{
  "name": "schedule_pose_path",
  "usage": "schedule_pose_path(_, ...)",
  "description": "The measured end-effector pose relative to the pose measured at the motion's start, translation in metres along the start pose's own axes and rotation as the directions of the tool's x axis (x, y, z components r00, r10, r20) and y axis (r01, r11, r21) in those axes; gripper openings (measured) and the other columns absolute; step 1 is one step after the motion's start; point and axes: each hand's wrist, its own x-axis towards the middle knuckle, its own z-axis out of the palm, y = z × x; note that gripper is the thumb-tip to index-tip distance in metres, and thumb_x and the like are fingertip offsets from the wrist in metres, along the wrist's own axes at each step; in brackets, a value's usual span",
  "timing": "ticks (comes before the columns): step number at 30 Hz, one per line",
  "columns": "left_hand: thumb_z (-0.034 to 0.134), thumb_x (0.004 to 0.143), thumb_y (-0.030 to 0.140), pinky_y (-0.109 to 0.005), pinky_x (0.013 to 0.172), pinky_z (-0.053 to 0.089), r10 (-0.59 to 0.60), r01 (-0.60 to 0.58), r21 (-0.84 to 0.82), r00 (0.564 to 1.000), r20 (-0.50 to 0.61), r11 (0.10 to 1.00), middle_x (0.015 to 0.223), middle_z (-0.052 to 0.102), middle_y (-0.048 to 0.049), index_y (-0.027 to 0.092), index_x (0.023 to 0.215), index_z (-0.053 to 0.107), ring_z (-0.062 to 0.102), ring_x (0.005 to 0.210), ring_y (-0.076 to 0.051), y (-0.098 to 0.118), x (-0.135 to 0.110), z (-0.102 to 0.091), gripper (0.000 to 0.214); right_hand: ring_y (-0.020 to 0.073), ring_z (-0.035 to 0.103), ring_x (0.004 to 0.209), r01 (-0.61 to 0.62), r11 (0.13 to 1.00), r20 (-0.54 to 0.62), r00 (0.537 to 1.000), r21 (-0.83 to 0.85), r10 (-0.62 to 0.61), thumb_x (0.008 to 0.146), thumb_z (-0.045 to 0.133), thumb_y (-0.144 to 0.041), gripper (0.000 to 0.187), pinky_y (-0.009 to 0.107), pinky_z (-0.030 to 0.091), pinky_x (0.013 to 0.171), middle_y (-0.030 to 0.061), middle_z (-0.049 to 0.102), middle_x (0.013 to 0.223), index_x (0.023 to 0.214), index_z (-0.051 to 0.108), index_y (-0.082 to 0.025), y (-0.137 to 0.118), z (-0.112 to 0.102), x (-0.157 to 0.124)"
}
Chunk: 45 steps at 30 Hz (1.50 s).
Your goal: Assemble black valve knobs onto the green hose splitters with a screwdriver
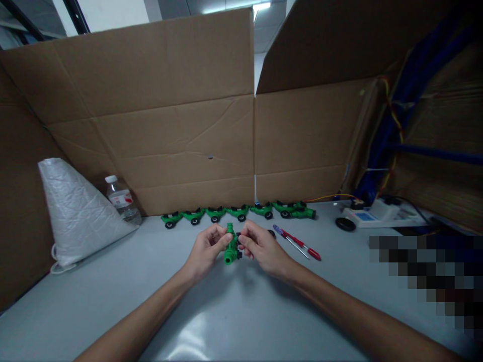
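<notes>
My left hand (207, 247) pinches a green toy (229, 258) between thumb and fingers, above the middle of the table (211, 311), in from its far edge. My right hand (264, 249) has its fingertips drawn close at the toy's dark side; whether they grip, I cannot tell. More green toys (238, 213) line the far edge.

No readable text anywhere.
</notes>
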Motion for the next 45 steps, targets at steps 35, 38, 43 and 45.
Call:
schedule_pose_path(35, 0.084, 0.085, 0.052, -0.018, 0.046, 0.021, -0.289, 0.330, -0.273, 0.940, 0.180, 0.904, 0.071, 0.049, 0.0041, 0.015, 0.081, 0.056, 0.037, 0.056, -0.006, -0.008, 0.000, -0.001, 0.046, 0.0240, 0.057, 0.085, 0.507, 0.342, 0.408, 0.854, -0.791, -0.323, 0.105, 0.049, -0.019, 0.015, 0.037, 0.040, 0.078, 0.0089, 0.067, 0.093, 0.096, 0.060, -0.021, -0.026, -0.022, -0.005)
schedule_pose_path(38, 0.081, 0.086, 0.056, -0.019, 0.044, 0.016, -0.237, 0.272, -0.218, 0.956, 0.171, 0.937, 0.069, 0.045, 0.0050, 0.016, 0.082, 0.055, 0.035, 0.053, -0.006, -0.013, 0.002, -0.001, 0.048, 0.0212, 0.055, 0.079, 0.420, 0.523, 0.309, 0.906, -0.741, -0.290, 0.104, 0.049, -0.020, 0.015, 0.034, 0.039, 0.074, 0.0059, 0.065, 0.088, 0.092, 0.058, -0.022, -0.026, -0.016, -0.007)
schedule_pose_path(43, 0.077, 0.089, 0.059, -0.019, 0.049, 0.030, -0.110, 0.120, -0.081, 0.987, 0.121, 0.989, 0.068, 0.048, 0.0055, 0.018, 0.089, 0.055, 0.040, 0.054, -0.008, -0.015, 0.004, -0.003, 0.046, 0.0153, 0.046, 0.062, 0.118, 0.880, 0.059, 0.993, -0.459, -0.102, 0.101, 0.051, -0.028, 0.033, 0.029, 0.032, 0.061, -0.0023, 0.049, 0.064, 0.070, 0.047, -0.022, -0.021, -0.007, -0.001)
schedule_pose_path(45, 0.077, 0.088, 0.058, -0.021, 0.056, 0.037, -0.028, 0.029, -0.009, 0.995, 0.092, 1.000, 0.073, 0.050, 0.0045, 0.018, 0.092, 0.056, 0.045, 0.060, -0.010, -0.010, 0.003, -0.003, 0.046, 0.0147, 0.044, 0.059, -0.021, 0.961, 0.025, 0.999, -0.275, 0.029, 0.100, 0.052, -0.033, 0.036, 0.027, 0.032, 0.057, -0.0026, 0.047, 0.061, 0.066, 0.045, -0.022, -0.017, -0.004, 0.003)
